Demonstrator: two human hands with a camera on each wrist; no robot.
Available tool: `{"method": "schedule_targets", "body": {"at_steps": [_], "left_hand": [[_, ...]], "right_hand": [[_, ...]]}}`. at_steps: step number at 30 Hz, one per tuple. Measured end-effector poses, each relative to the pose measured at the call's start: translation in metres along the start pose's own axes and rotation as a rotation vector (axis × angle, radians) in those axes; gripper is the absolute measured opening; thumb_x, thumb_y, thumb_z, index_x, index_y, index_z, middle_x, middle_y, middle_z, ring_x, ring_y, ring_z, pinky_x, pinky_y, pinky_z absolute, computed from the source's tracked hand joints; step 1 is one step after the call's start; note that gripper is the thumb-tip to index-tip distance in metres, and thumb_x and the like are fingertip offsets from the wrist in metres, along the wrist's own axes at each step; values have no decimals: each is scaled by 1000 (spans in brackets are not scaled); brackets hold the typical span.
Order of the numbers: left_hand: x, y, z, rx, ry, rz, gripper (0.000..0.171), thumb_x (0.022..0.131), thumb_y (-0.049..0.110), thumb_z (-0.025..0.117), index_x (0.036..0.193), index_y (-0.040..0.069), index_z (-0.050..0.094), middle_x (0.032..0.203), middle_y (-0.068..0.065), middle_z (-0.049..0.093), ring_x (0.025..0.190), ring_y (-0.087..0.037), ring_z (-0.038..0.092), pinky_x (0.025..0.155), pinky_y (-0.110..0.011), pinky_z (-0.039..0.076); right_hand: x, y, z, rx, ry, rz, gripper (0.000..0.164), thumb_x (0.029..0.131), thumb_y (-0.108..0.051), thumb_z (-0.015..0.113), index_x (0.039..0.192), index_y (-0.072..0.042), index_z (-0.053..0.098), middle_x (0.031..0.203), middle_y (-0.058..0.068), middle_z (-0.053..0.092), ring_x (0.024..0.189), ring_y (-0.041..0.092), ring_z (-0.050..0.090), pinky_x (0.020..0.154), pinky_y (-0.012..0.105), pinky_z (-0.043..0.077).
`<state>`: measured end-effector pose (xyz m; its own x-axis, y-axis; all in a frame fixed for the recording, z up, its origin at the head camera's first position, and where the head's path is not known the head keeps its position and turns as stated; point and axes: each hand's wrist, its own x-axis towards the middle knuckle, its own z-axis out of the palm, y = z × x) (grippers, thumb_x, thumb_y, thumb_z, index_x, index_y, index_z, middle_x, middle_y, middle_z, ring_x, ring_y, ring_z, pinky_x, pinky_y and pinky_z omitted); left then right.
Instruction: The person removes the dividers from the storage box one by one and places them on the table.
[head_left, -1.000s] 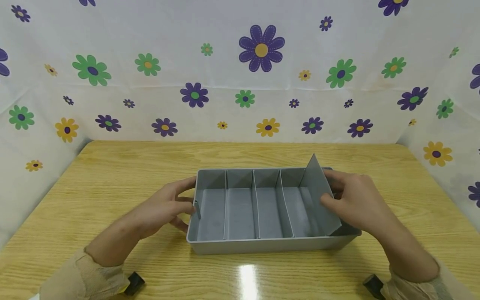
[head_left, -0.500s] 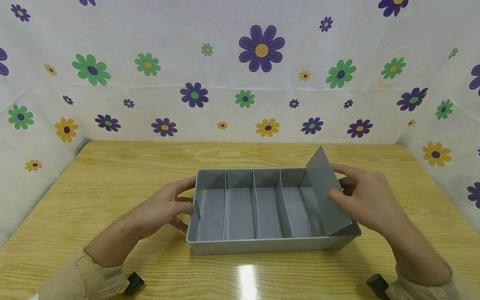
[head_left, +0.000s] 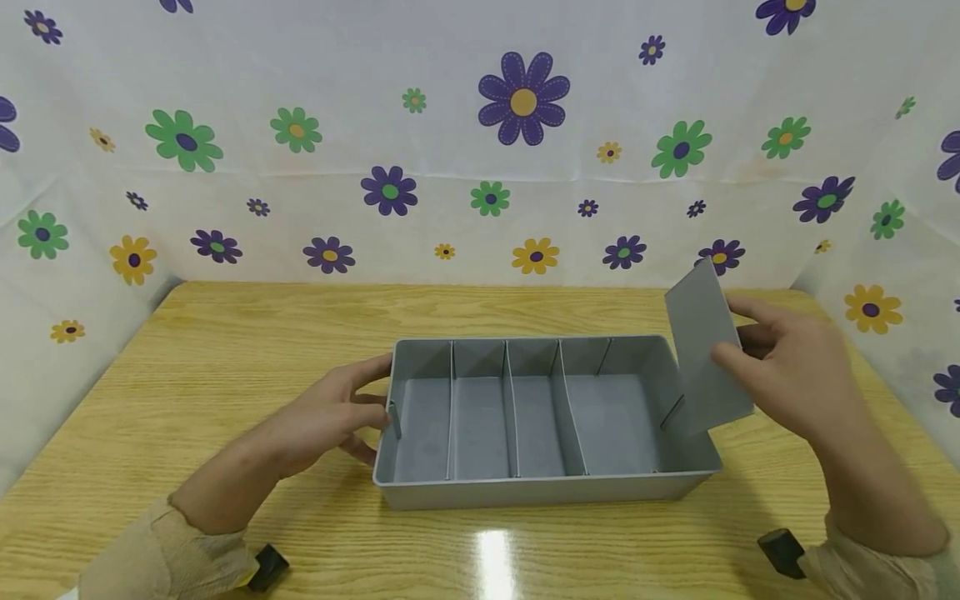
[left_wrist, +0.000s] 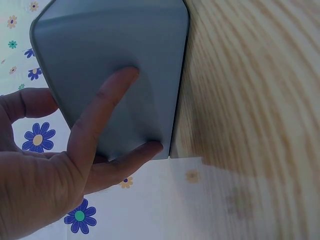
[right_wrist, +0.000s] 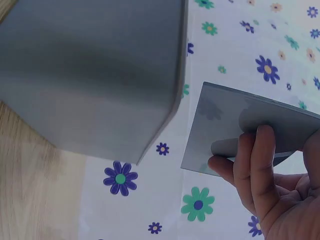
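In the head view a grey plastic box [head_left: 540, 493] lies lengthwise on the table. Three thin dividers, one of them the rightmost divider [head_left: 572, 417], stand inside it. My left hand [head_left: 322, 417] rests its fingertips against the outside of the left end wall [left_wrist: 115, 45], fingers spread. With thumb and fingers, my right hand [head_left: 798, 362] pinches a flat grey divider [head_left: 701, 342], tilted above the box's right end. The right wrist view shows this divider [right_wrist: 215, 130] apart from the box's outer wall [right_wrist: 95, 90], fingers on its face.
The box sits on a yellow wood-grain table [head_left: 285, 325]. Behind and beside the table hangs a white flowered cloth [head_left: 450, 142]. A small dark cylinder lies near each sleeve, the left cylinder [head_left: 268, 568] and the right cylinder [head_left: 780, 552].
My right hand has lifted the divider out of the box, up and to the right, so the wide right compartment shows fully. The left hand and the box stay put.
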<state>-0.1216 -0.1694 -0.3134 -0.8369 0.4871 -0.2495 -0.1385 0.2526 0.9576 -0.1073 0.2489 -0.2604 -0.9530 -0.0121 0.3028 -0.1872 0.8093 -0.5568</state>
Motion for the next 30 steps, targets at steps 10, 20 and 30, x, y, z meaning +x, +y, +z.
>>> {"method": "schedule_targets", "body": {"at_steps": [10,20,30], "left_hand": [[0,0,-1,-20,4,-5,72,83,-2,47,147,16,19,149,-7,21,118,-38,44,65,-52,54],[0,-1,-2,-16,4,-7,72,83,-2,46,147,17,19,149,-6,20,119,-39,42,66,-52,53],[0,-1,-3,-14,1,-10,72,83,-1,47,147,17,19,149,-7,21,119,-38,43,66,-52,54]], "right_hand": [[10,16,-4,-43,-5,46,47,82,-18,56,127,-4,53,95,27,64,76,36,64,63,53,54],[20,34,-1,-92,-45,67,50,84,-21,54,130,-3,49,95,29,63,73,36,63,52,44,55],[28,54,12,-218,-22,-75,46,81,-11,50,124,4,52,85,30,63,51,25,58,42,40,50]]}}
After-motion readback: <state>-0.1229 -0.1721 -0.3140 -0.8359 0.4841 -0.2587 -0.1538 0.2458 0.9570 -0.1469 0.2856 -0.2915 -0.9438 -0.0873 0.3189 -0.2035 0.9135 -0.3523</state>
